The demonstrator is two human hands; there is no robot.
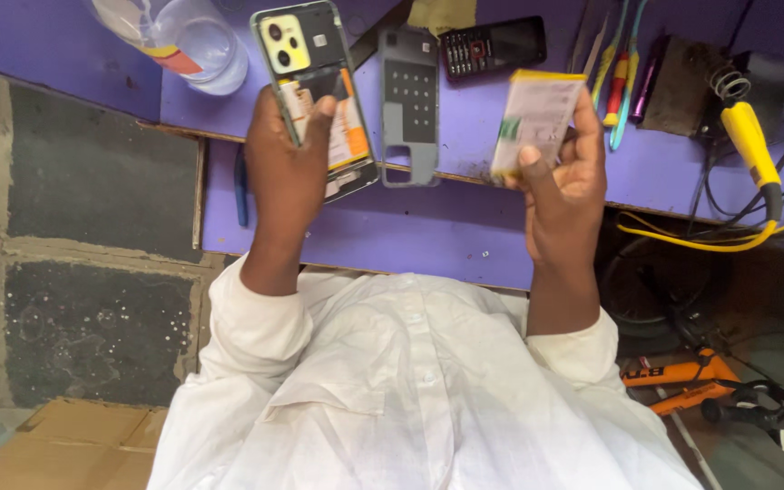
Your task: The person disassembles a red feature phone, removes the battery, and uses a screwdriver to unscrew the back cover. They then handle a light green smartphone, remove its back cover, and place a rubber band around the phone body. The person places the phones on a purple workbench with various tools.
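Note:
My left hand (288, 177) grips an opened smartphone (315, 95) with its back cover off, so the yellow camera block and the orange-and-white inside face me. My right hand (563, 181) holds a flat phone battery (535, 121), white with a yellow edge and a green mark, lifted above the purple bench (410, 231). The two hands are apart, with the battery to the right of the phone. A grey phone back cover (409, 104) lies on the bench between them.
A clear plastic cup (194, 41) stands at the far left of the bench. A small black keypad phone (492, 44), tweezers and screwdrivers (617, 68), and a yellow soldering iron (753, 145) with yellow cables lie at the right. A cardboard box (65, 449) sits on the floor.

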